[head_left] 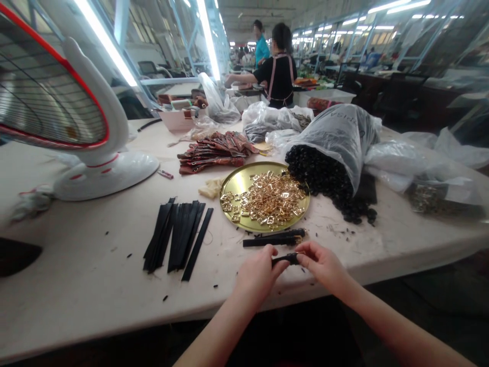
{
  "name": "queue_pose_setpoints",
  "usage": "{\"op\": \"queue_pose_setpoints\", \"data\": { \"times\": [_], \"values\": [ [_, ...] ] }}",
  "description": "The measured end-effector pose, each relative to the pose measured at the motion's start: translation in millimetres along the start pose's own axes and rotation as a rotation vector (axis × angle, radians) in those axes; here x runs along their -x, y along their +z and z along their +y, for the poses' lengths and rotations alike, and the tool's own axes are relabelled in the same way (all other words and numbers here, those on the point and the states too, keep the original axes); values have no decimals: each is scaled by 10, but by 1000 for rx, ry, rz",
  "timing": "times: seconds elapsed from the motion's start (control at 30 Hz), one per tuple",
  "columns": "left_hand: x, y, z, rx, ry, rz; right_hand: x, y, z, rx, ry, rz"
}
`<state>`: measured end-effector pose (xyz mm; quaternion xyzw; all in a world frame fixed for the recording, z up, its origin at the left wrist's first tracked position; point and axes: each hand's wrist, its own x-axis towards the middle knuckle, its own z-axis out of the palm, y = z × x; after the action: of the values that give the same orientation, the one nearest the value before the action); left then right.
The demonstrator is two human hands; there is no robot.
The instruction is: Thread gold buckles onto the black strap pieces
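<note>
Bare forearms (pixel 219 324) lead to a left hand (pixel 259 272) and right hand (pixel 324 266), both pinching a black strip (pixel 292 258) held crosswise between them.

Free way at left, crowded way ahead.
Between the fan base (pixel 107 176) and the black strips (pixel 181 237) there is room for passing low. Ahead of the left hand (pixel 257 272), the smaller strip pile (pixel 265 242) and the round tray (pixel 240 187) block low passage; a bag (pixel 344 135) crowds the tray's right.
</note>
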<state>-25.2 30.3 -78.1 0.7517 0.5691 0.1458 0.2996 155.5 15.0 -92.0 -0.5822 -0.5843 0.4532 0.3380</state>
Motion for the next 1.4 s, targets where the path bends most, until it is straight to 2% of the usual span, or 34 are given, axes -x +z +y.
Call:
{"op": "queue_pose_setpoints", "data": {
  "times": [0.1, 0.17, 0.23, 0.33, 0.4, 0.47, 0.57, 0.63, 0.73, 0.77, 0.83, 0.93, 1.0, 1.07, 1.13, 1.23, 1.4],
  "values": [
    [-109, 18, -64, -144, 119, 119, -128, -10, 126, 395, -177, 183],
    [-149, -52, -166, -206, 150, 176, -169, -5, 260, 495, -225, 221],
    [-189, -239, -342, -296, 60, 233, -183, 4, 397, 505, -235, 247],
    [-275, -659, -720, -443, -225, 310, -181, 10, 529, 488, -237, 287],
    [-348, -905, -978, -470, -353, 339, -175, 10, 561, 484, -241, 301],
    [-415, -1047, -1176, -457, -428, 314, -172, 11, 567, 483, -255, 307],
    [-456, -1091, -1286, -383, -438, 259, -170, 15, 549, 463, -285, 310],
    [-423, -1075, -1240, -312, -410, 253, -167, 6, 517, 419, -293, 312],
    [-281, -1054, -1046, -184, -360, 253, -142, -34, 415, 333, -294, 348],
    [-215, -1043, -958, -72, -342, 244, -123, -48, 361, 311, -300, 361],
    [-64, -993, -760, 329, -315, 209, -63, -52, 216, 278, -307, 340],
    [167, -807, -447, 1044, -325, 124, 79, 52, -66, 196, -249, 128],
    [306, -625, -271, 1274, -340, 66, 194, 197, -252, 88, -186, -100],
    [430, -452, -150, 1363, -336, 29, 309, 361, -394, -27, -123, -320],
    [537, -343, -93, 1365, -335, 40, 417, 493, -475, -100, -51, -444],
    [674, -345, -114, 1325, -350, 168, 581, 564, -485, -126, 24, -461],
    [1013, -608, -273, 1131, -296, 544, 843, 443, -297, -63, 85, -474]
  ]
}}
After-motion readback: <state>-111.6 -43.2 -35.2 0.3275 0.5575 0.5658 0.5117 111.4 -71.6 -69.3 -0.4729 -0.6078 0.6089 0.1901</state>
